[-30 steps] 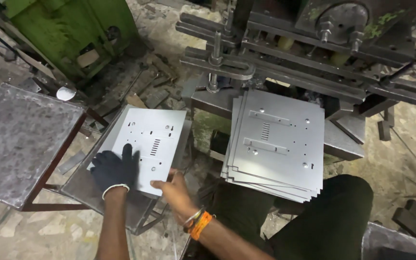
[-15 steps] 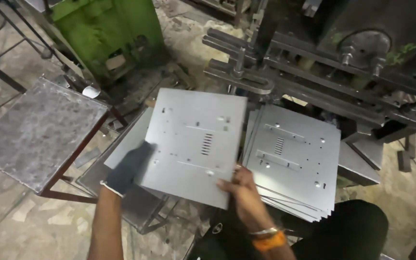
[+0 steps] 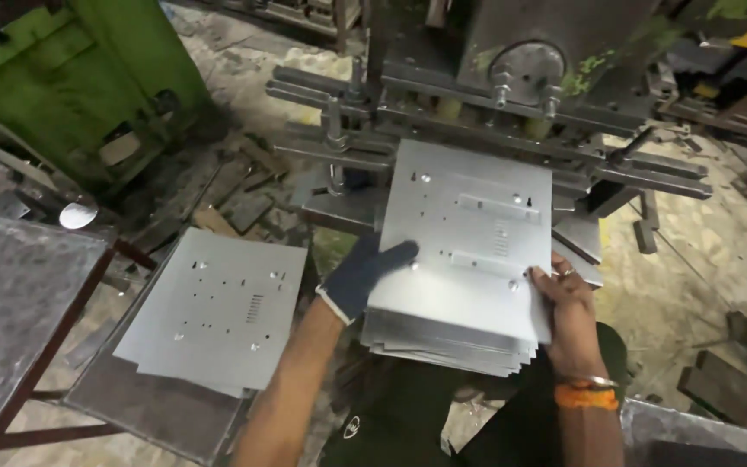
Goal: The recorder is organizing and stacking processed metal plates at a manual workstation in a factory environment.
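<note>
- The gloved left hand (image 3: 363, 275) held the top metal sheet (image 3: 469, 233) at its 9 o'clock edge.
- The bare right hand (image 3: 564, 303) gripped its 4 o'clock corner.
- The sheet lay on a stack (image 3: 443, 346).
- At 9 o'clock sat another sheet (image 3: 218, 307).

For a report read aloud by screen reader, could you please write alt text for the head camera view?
A person's gloved left hand and bare right hand grip the top perforated metal sheet of a stack in front of a press machine. A smaller pile of sheets lies to the left, beside a worn metal table.
</note>
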